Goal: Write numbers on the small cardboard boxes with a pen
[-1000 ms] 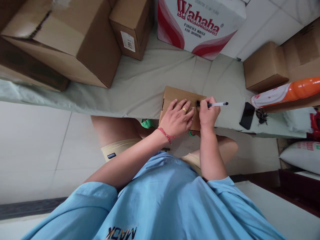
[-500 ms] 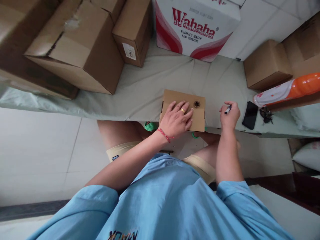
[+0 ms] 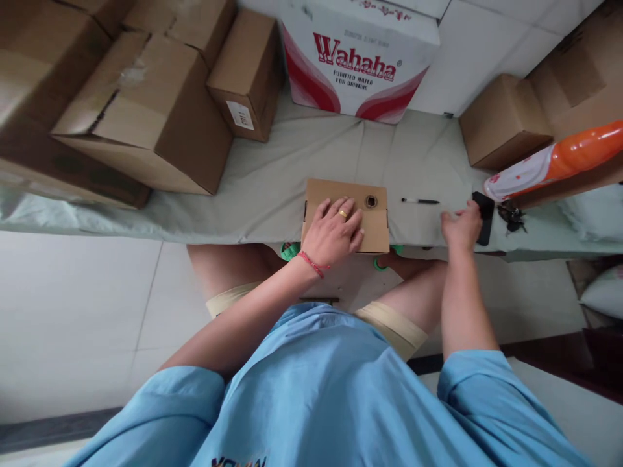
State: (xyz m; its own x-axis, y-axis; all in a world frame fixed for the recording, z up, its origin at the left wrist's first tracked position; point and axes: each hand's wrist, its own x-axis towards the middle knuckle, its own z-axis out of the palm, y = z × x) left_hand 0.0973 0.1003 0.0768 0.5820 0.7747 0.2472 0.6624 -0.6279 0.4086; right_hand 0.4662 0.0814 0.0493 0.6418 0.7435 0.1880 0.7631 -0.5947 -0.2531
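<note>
My left hand (image 3: 333, 230) lies flat, fingers spread, on a small brown cardboard box (image 3: 372, 227). A round dark-rimmed hole shows in the box top near its far right corner. My right hand (image 3: 461, 227) is beside the left edge of a black phone (image 3: 484, 211), overlapping it in view. Its fingers are slightly blurred and bent, thumb apart, with nothing seen in them. Whether they touch the phone I cannot tell. A pen (image 3: 420, 201) with a white barrel and dark ends rests on the cloth between the box and my right hand.
Keys (image 3: 512, 217) lie right of the phone. An orange and white plastic-wrapped roll-like item (image 3: 555, 159) slants behind them. Large cartons (image 3: 189, 123) stand at the back left, a Wahaha water carton (image 3: 360, 71) at the back, and another carton (image 3: 503, 123) at the back right.
My right hand has let go of the pen, which now lies on the cloth, and has moved right to the phone. My left hand stays on the box. The view has shifted slightly.
</note>
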